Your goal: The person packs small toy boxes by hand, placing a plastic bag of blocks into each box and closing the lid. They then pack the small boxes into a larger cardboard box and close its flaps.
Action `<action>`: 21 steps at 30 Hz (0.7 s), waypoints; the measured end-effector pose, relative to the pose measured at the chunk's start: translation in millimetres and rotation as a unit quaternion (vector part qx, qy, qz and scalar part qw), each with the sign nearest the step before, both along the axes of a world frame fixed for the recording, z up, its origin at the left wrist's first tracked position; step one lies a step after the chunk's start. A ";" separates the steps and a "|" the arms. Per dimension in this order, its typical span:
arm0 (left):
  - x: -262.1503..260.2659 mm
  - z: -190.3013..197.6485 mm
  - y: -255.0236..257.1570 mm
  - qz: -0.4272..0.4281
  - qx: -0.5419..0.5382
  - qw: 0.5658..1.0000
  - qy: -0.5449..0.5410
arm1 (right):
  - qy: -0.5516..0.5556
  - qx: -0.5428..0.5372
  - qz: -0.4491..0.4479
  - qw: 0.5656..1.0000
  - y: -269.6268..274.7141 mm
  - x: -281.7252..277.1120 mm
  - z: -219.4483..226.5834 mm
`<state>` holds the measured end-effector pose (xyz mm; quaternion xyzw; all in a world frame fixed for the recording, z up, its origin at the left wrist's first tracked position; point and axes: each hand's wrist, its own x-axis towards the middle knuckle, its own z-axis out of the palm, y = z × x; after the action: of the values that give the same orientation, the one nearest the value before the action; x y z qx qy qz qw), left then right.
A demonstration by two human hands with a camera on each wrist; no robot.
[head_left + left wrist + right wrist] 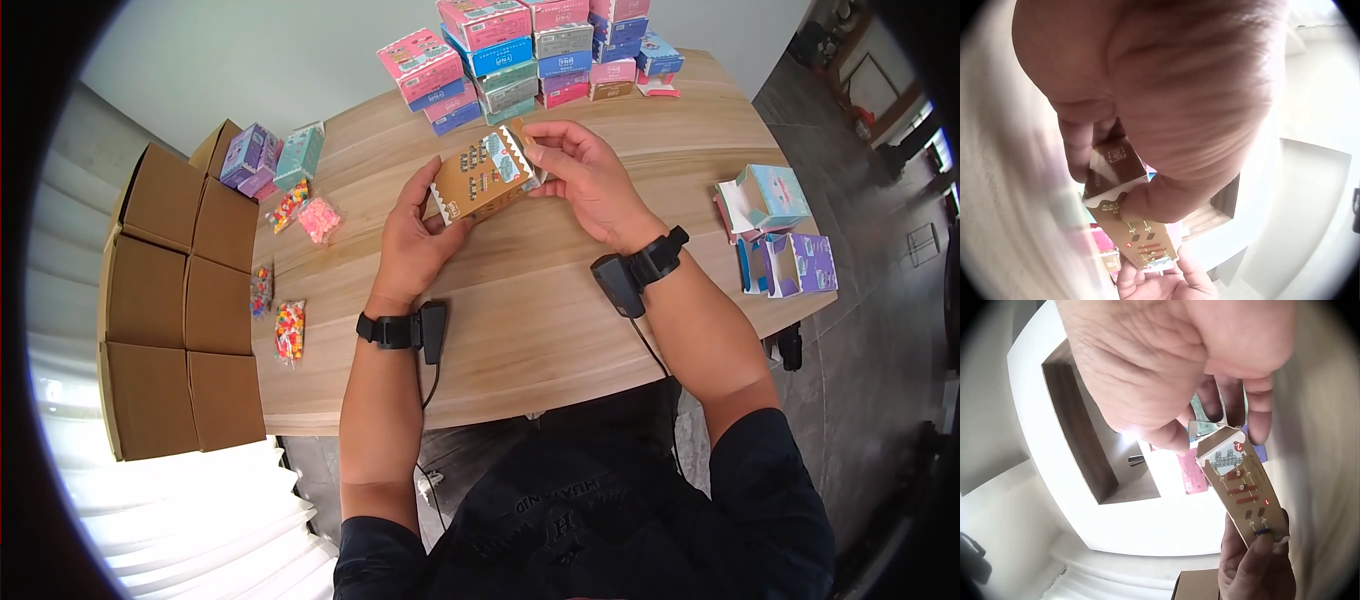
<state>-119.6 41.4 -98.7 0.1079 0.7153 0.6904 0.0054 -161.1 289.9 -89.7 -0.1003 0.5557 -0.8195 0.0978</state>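
Note:
A brown printed box [480,172] is held tilted above the table between both hands. My left hand [412,238] grips its near left end, thumb along the lower edge and fingers behind; the left wrist view shows the thumb pressed on the printed face of the box [1138,228]. At the opposite end, my right hand [592,185] pinches the edge with thumb and fingers. In the right wrist view, that end of the box [1244,487] has its flap lifted, and a shiny clear edge [1210,429] shows near the thumb. The box's inside is hidden.
Stacked pink, blue and green boxes [510,60] stand at the table's back. Opened boxes [785,262] lie at the right edge. On the left are cardboard bins [150,290], bags of colourful pieces [289,330] and a pink bag [320,220]. Cables trail from both wrist cameras.

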 end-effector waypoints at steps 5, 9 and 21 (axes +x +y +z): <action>-2.2 -3.0 -0.4 0.000 -0.027 0.999 0.030 | -0.015 -0.026 -0.029 0.999 -1.8 1.0 -0.1; -1.2 -1.1 0.4 -0.002 -0.049 0.998 0.034 | -0.031 0.017 -0.013 0.999 2.9 -3.5 -4.9; -1.4 -4.6 0.8 -0.002 -0.085 0.995 0.047 | -0.043 0.014 -0.051 0.998 3.4 -2.8 -5.1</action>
<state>-121.0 42.2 -103.3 0.1409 0.7709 0.6210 -0.0176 -163.9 293.3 -94.9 -0.0349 0.5668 -0.8192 0.0808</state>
